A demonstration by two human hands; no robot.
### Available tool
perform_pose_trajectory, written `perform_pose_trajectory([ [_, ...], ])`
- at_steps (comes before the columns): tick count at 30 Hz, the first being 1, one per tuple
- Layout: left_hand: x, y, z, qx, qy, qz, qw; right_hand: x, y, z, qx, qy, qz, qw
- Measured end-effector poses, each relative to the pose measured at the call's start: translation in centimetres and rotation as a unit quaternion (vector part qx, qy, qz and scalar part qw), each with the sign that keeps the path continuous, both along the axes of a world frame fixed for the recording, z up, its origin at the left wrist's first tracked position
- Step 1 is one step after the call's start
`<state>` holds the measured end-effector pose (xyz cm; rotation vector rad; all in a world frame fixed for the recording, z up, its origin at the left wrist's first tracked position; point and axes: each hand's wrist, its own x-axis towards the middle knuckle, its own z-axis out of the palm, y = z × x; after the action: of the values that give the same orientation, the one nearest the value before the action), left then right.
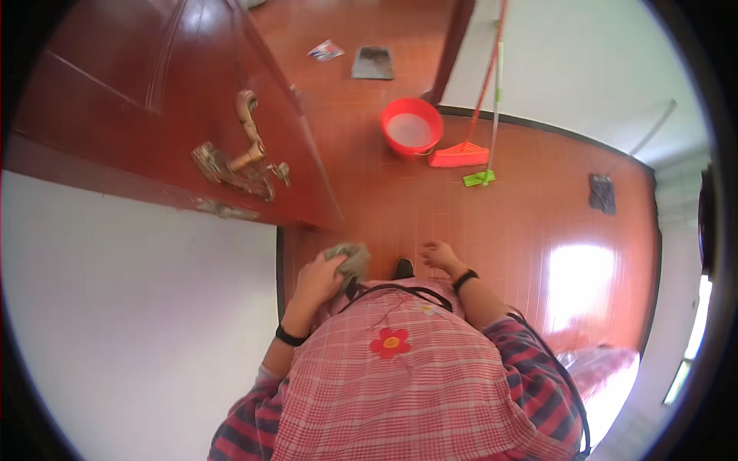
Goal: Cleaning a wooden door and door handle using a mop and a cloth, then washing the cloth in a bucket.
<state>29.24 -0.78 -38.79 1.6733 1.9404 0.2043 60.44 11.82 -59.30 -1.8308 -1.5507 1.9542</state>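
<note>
My left hand [319, 279] grips a crumpled grey-green cloth [353, 260], held low in front of my waist near the door edge. On the other side, my right hand [441, 256] hangs in the air over the floor with its fingers slightly curled apart and nothing in them. Between the hands shows the tip of a dark shoe [405, 268]. A checked pink apron [398, 392] with a black tie covers my front. Ahead stands a red plastic bucket [390, 137] holding cloudy liquid.
A brown door [132, 127] with a lever handle [251, 129] and keys stands at left. Beyond the bucket lie a dustpan [372, 70] and a crumpled packet [326, 50]. A red broom [461, 155] and green mop [479, 178] lean against the wall. A dark cloth [602, 194] lies right.
</note>
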Motion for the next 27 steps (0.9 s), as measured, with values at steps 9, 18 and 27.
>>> perform_pose_trajectory([
  [9,3.6,1.6,1.2,0.083,0.001,0.102,0.991,20.6,-6.6,-2.9,-0.108,-0.093,-0.396,0.907],
  [18,3.1,8.2,-1.3,0.053,-0.051,0.089,0.993,18.2,-8.4,-4.3,-0.079,-0.108,-0.298,0.945],
  [27,2.7,23.0,-5.7,0.141,-0.156,0.061,0.976,15.2,3.5,-3.0,0.046,-0.174,-0.118,0.977],
])
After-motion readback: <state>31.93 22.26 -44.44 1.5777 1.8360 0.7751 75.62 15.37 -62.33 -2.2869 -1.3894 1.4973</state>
